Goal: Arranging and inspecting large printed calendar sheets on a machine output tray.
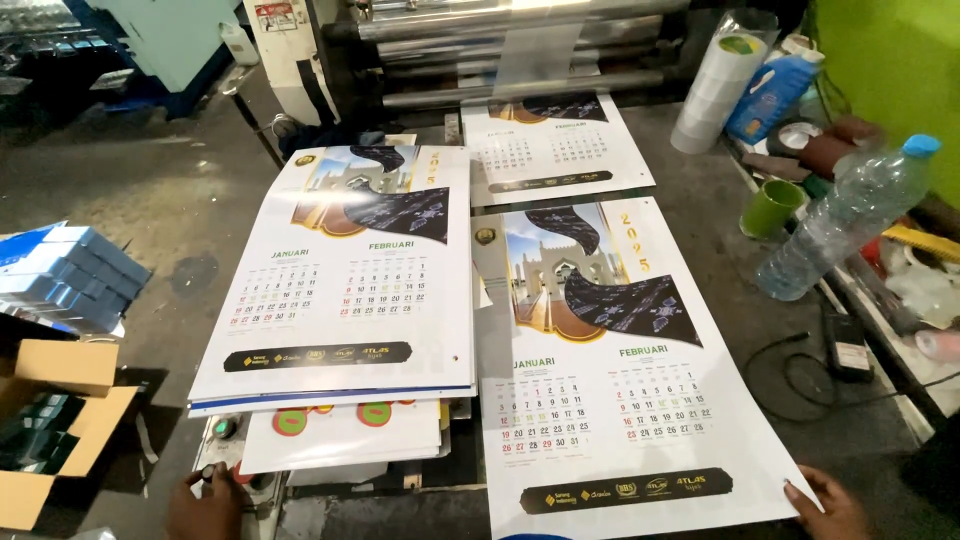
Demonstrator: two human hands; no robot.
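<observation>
head view: the right hand point(838, 508) presses flat on the bottom corner of the calendar sheet point(600, 370) on the table, apparently steadying it. the left hand point(205, 505) rests on a control panel point(225, 440) below the stack point(345, 275); its grip is unclear.

A print workshop. Glossy calendar sheets point(600, 360) feed off a roller machine point(500, 50). Tape rolls point(715, 90) clutter the bench.

I count three calendar sheets: one on the stack point(335, 275), one point(610, 360) by my right hand, one point(555, 145) at the rollers. I see one bottle point(845, 215), one green cup point(772, 207), one tape stack point(712, 90).
</observation>
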